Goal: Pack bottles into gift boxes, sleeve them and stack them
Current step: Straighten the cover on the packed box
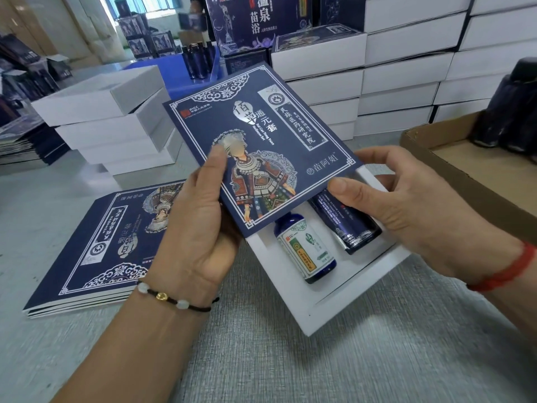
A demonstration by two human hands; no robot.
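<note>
Sleeving is the step in hand: the left hand (200, 225) holds the navy printed sleeve (261, 152) by its near-left edge, thumb flat on the printed face and fingers curled beneath, while the right hand (412, 205) pinches the white gift box (357, 289) at its right side, thumb tip resting at the sleeve's mouth. Both are held just above the grey tabletop (377, 359), the sleeve covering roughly the far half of the box. Two dark blue bottles still show in the tray: a small bottle (305, 248) with a pale label on the left and a taller bottle (345, 225) with dark printed wrap on the right. The next move, as I judge it, calls for keeping the box square to the sleeve's opening and sliding the two together until the tray is covered; a skewed corner would likely snag. On the sleeve one reads "PICC", "Bai Cao Tong Yuan Wellness Set", large characters 佰草通元套, and 苗阿姐 near the lower corner; a vertical panel seems to read 民族医药研究院. The bottle labels are too small to read. More flat sleeves (96, 251) lie stacked at left, finished white boxes (401, 77) behind.
</note>
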